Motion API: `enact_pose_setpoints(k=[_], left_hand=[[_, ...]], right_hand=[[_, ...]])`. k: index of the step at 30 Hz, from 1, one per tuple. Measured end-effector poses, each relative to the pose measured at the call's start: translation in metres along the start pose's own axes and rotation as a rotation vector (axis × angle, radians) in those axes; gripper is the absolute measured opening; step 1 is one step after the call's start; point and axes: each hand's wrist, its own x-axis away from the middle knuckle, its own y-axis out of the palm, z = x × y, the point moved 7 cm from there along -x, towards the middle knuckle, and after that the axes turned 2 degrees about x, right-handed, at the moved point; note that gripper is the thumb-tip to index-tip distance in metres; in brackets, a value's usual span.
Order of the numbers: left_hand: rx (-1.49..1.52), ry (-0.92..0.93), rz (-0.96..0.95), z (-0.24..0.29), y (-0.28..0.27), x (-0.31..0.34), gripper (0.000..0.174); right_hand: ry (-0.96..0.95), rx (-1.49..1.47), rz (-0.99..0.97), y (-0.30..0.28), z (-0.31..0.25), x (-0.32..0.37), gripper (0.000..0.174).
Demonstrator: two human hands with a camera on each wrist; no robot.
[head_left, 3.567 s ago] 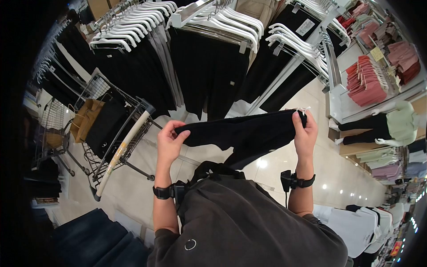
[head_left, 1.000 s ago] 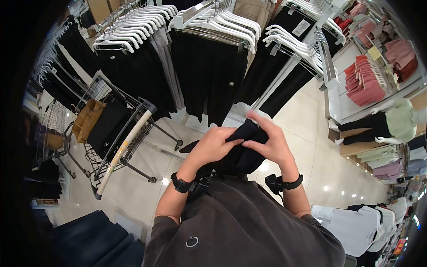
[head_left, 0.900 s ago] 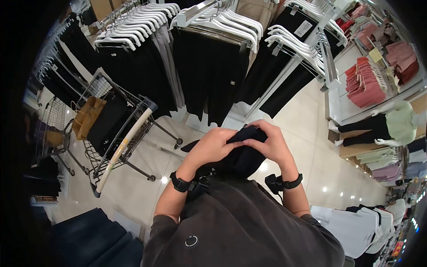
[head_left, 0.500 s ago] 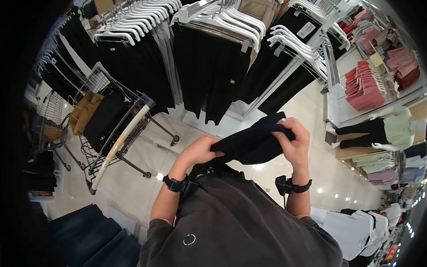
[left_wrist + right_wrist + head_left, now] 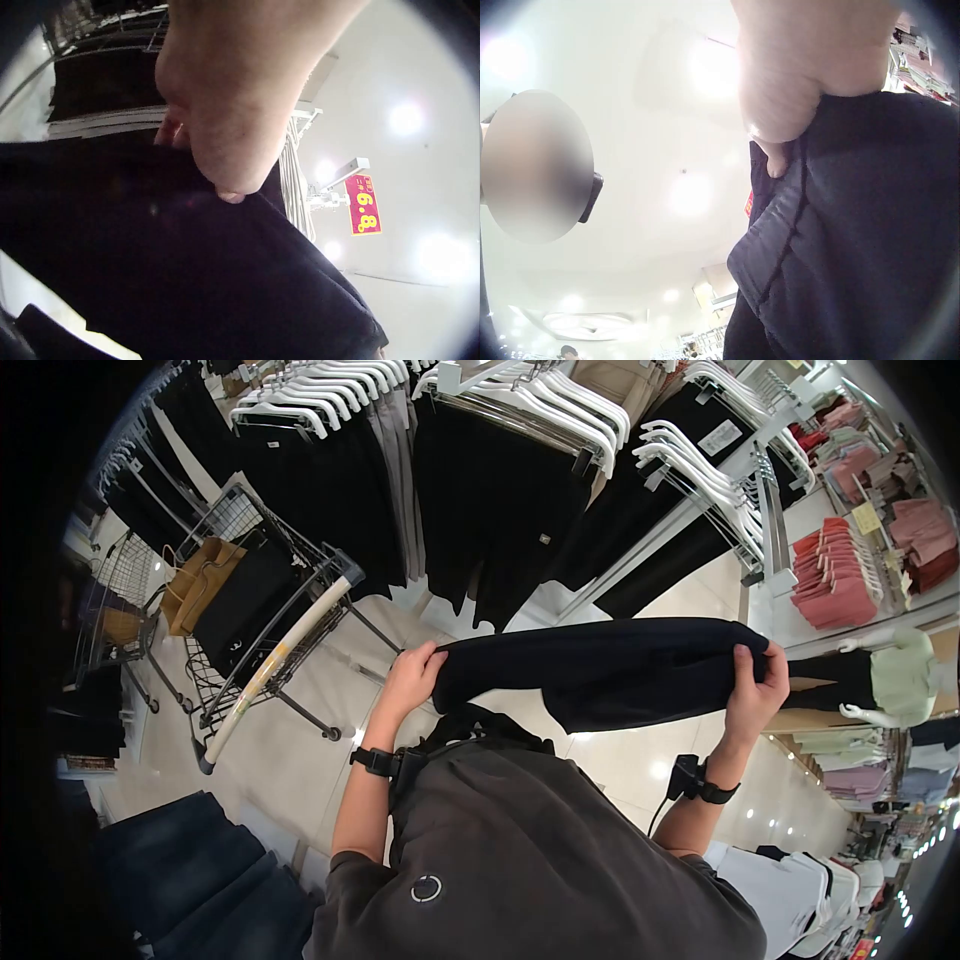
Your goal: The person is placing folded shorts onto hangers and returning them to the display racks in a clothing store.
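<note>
In the head view a pair of dark navy trousers point(image 5: 620, 670) stretches sideways in front of the chest. My left hand point(image 5: 408, 682) pinches the narrower end, with the thumb on the near side. At the other end my right hand point(image 5: 755, 698) pinches the cloth, the thumb in front and some fingers behind it. The left wrist view has the left hand point(image 5: 229, 105) at the upper edge of the trousers point(image 5: 135, 232), its thumb tip on the cloth. A stitched seam runs down the trousers point(image 5: 855, 217) below the right hand point(image 5: 802, 75) in the right wrist view.
A shopping cart point(image 5: 270, 675) with a brown paper bag point(image 5: 205, 582) and black goods stands to the left. Racks of black trousers point(image 5: 500, 500) on white hangers line the front. Folded jeans point(image 5: 190, 860) lie at lower left. A mannequin point(image 5: 900, 675) is at right.
The hands, close together on the bunched trousers about a second ago, have moved apart. The right hand has gone rightward and the cloth is now stretched out flat between them.
</note>
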Motion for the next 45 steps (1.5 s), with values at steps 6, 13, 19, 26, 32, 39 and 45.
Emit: enact_pose_setpoints(k=[6,13,19,26,32,39,45], left_hand=[[0.156,-0.082,-0.027,-0.018,-0.008,0.002,0.035],[-0.264,0.166,-0.229,-0.011,-0.009,0.019,0.025],[0.012,-0.205,-0.179,-0.114,-0.018,0.029,0.023],[-0.110,-0.290,-0.109,-0.148,-0.034,0.036,0.019],[-0.283,-0.290,0.016,-0.180,-0.048,0.042,0.018],[-0.168,-0.398,0.055,-0.200,-0.049,0.047,0.020],[-0.132,-0.366,0.073,-0.201,-0.052,0.052,0.022]], right_hand=[[0.013,0.004,0.159,-0.028,0.015,-0.016,0.014],[0.046,-0.032,0.191,-0.034,0.034,-0.021,0.017],[0.067,0.056,0.230,-0.040,0.036,-0.021,0.018],[0.078,0.042,0.234,-0.042,0.044,-0.021,0.017],[0.078,0.036,0.257,-0.040,0.038,-0.023,0.018],[0.112,0.008,0.226,-0.032,0.041,-0.023,0.016],[0.094,-0.013,0.191,-0.016,0.032,-0.024,0.016]])
